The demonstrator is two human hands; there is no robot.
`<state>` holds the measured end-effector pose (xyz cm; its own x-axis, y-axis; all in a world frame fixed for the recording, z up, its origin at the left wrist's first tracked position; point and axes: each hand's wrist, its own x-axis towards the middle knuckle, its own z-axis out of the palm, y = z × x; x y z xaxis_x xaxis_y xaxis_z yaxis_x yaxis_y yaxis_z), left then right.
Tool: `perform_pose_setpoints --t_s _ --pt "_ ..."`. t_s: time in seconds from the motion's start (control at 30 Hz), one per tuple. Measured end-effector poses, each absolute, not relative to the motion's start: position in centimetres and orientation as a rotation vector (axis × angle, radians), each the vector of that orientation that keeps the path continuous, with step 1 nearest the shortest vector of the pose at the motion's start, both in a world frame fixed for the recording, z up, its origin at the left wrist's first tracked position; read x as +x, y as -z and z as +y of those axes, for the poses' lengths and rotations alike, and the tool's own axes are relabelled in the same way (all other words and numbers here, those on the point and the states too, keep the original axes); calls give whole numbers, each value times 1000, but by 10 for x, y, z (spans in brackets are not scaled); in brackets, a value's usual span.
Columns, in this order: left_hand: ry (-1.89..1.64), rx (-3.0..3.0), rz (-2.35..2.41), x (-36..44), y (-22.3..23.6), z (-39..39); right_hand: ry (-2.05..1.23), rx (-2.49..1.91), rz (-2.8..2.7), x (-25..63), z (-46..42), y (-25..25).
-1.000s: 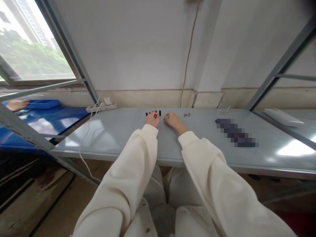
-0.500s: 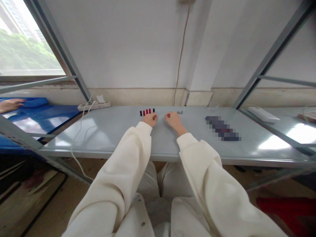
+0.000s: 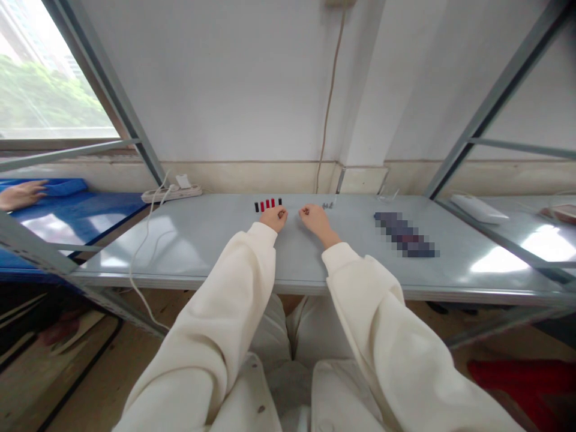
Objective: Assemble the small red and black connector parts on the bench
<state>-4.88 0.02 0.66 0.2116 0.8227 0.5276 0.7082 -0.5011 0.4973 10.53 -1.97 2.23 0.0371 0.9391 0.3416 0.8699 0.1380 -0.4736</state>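
Observation:
On a grey metal shelf top (image 3: 202, 240), a short row of small black and red pieces (image 3: 268, 206) stands close to the wall. My left hand (image 3: 273, 218) rests just in front of that row, fingers curled, with its fingertips nearly touching the pieces. My right hand (image 3: 316, 219) lies to the right, also curled, close to a few small grey metal parts (image 3: 328, 205). Whether either hand pinches something tiny is too small to tell. Cream sleeves cover both forearms. Farther right lies a long, dark, pixelated object (image 3: 405, 235).
A white power strip (image 3: 171, 193) sits at the back left, its cable hanging over the shelf edge. Beyond a metal upright, another person's hand (image 3: 22, 195) lies on a blue surface. A white flat device (image 3: 478, 209) lies at right, and red cloth (image 3: 517, 384) lies below.
The view has turned and settled since a second ago. My left hand has drawn back from the row, leaving all its pieces visible. Almost nothing differs from half a second ago.

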Motion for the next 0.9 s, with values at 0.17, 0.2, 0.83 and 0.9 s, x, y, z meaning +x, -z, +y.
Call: perform_pose_setpoints --t_s 0.17,0.2,0.83,0.9 --pt "-1105 2329 1529 -49 -9 -2 -167 -1732 -1824 105 -19 -22" --pt "-1084 2326 1545 -48 -10 -2 -169 -1737 -1822 105 -19 -22" --pt "-941 2212 1955 -36 -20 -13 -159 -1732 -1832 104 -18 -22" --pt "-835 2258 1972 -31 -19 -13 -158 -1738 -1835 104 -18 -22"
